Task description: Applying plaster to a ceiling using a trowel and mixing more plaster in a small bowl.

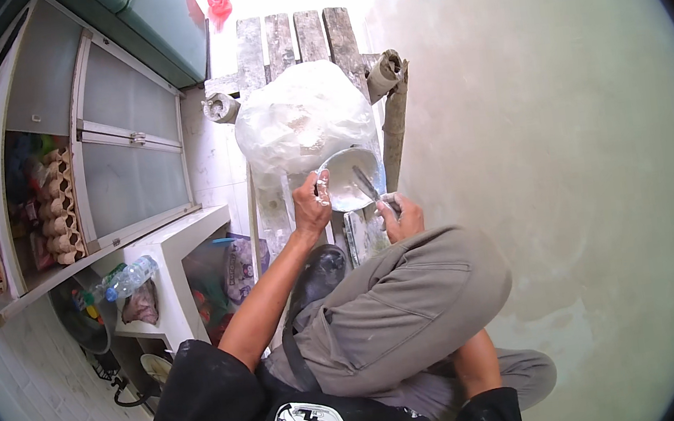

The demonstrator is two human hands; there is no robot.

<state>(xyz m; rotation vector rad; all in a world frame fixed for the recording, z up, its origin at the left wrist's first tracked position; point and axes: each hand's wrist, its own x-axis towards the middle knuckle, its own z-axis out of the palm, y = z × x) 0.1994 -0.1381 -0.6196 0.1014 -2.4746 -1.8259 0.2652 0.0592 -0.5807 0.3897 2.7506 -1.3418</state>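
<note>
A round bowl with a pale blue rim (384,178) holds a white, paste-like material (344,186). My left hand (312,202), dusted white, is closed on the bowl's left side. From the right, my right hand (402,218) is wrapped round the handle of what looks like a putty knife (366,184); its dark, narrow blade reaches down into the bowl. Just beyond the bowl sits a large clear plastic bag (301,115) of white powder, bunched and touching the bowl's far side.
Everything rests on a slatted wooden bench (249,46) with round bamboo ends (385,76). My bent knee (444,273) is close to the right hand. At left stand a glass-doored cabinet (130,143), egg trays (60,209) and a plastic bottle (130,278). A bare plastered wall (544,129) rises at right.
</note>
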